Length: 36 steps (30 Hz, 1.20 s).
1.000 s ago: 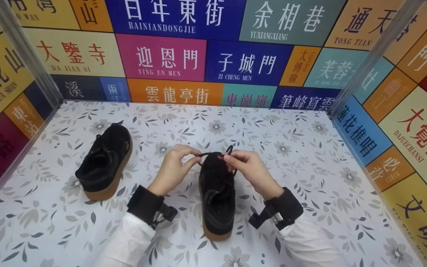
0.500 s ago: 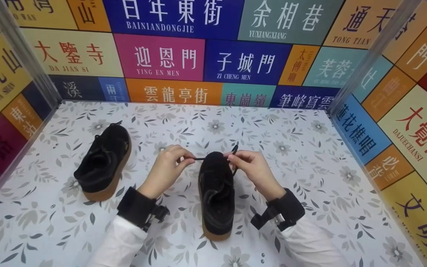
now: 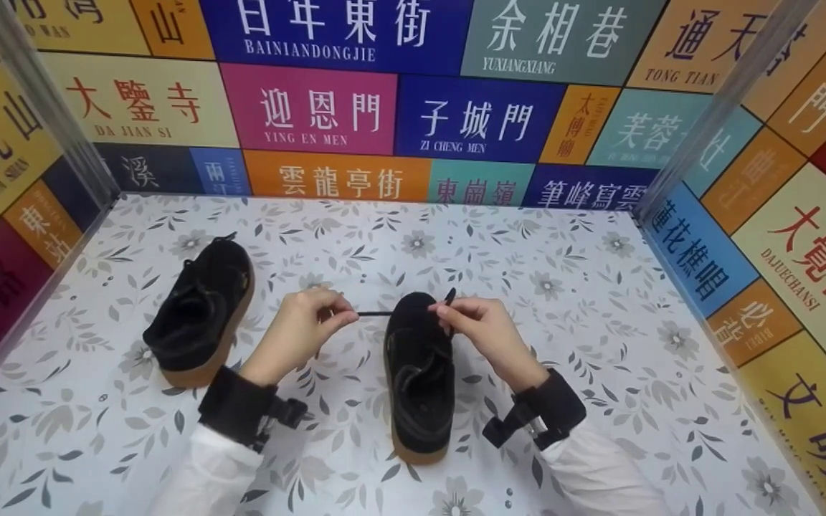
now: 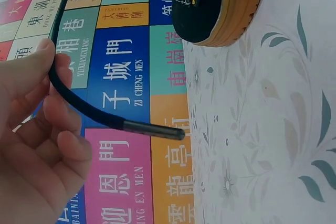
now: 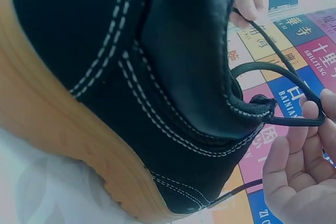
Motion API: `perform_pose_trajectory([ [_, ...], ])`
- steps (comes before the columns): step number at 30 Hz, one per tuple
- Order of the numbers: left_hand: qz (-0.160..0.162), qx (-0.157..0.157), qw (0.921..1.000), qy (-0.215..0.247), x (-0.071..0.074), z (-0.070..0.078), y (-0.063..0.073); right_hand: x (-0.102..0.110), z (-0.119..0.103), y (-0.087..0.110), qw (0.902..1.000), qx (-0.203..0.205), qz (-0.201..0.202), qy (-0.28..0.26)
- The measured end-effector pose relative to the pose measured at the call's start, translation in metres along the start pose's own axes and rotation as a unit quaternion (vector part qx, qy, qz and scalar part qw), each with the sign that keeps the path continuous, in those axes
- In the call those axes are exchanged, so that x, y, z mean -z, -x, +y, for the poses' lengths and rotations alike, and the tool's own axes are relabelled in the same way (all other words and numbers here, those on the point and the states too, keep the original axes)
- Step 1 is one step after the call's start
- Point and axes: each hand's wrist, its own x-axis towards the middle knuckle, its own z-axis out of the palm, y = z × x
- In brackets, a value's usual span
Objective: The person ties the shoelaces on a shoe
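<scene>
A black shoe (image 3: 413, 326) with white stitching and a tan gum sole stands upright between my hands, toe pointing away. My left hand (image 3: 298, 326), left of the toe, pinches one black shoelace (image 3: 376, 313) between thumb and fingers; the lace runs taut over the toe. In the left wrist view, the lace's free end with its hard tip (image 4: 155, 130) hangs past the fingers. My right hand (image 3: 485, 326), at the toe's right side, pinches the lacing too. The right wrist view shows a lace loop (image 5: 268, 65) standing out from the shoe and reaching the right fingers.
The matching black shoe (image 3: 221, 276) stands to the left, its lace ends at the toe. Both shoes rest on a white table (image 3: 563, 272) with a leaf and flower print. Colourful panels (image 3: 312, 107) with Chinese lettering enclose the back and sides.
My left hand has moved left and slightly toward me, drawing the lace out straight from the toe. My right hand has stayed almost in place. Both shoes stay put.
</scene>
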Motion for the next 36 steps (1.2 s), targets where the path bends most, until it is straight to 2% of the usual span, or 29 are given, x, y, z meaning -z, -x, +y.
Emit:
perform_pose_trajectory([
  [4,-0.037,0.035,0.9983,0.028,0.005,0.0,0.003,0.001,0.002,0.0,1.0,0.002,-0.003,0.003],
  [8,-0.069,0.072,0.9921,0.077,0.01,0.004,0.006,0.002,0.003,0.0,0.9999,0.002,-0.007,0.008],
  [10,-0.084,0.094,0.9859,0.11,0.013,0.008,0.007,0.003,0.003,0.001,0.9999,0.002,-0.007,0.007],
  [13,-0.105,0.126,0.972,0.168,0.015,0.015,0.007,0.003,0.003,0.001,0.9999,0.004,-0.007,0.009],
  [15,-0.115,0.135,0.9633,0.202,0.016,0.021,0.007,0.003,0.003,0.001,0.9999,0.005,-0.006,0.008],
  [19,-0.125,0.127,0.9497,0.257,0.015,0.033,0.009,0.002,0.003,0.001,0.9999,0.007,-0.006,0.008],
  [25,-0.14,0.115,0.9375,0.297,0.009,0.05,0.013,0.002,0.002,0.001,0.9999,0.009,0.003,0.003],
  [29,-0.133,0.108,0.9327,0.318,0.001,0.057,0.016,0.002,0.003,0.001,0.9999,0.011,0.008,0.001],
  [36,-0.113,0.079,0.9341,0.329,-0.008,0.063,0.021,0.0,0.002,0.002,0.9998,0.011,0.009,0.012],
])
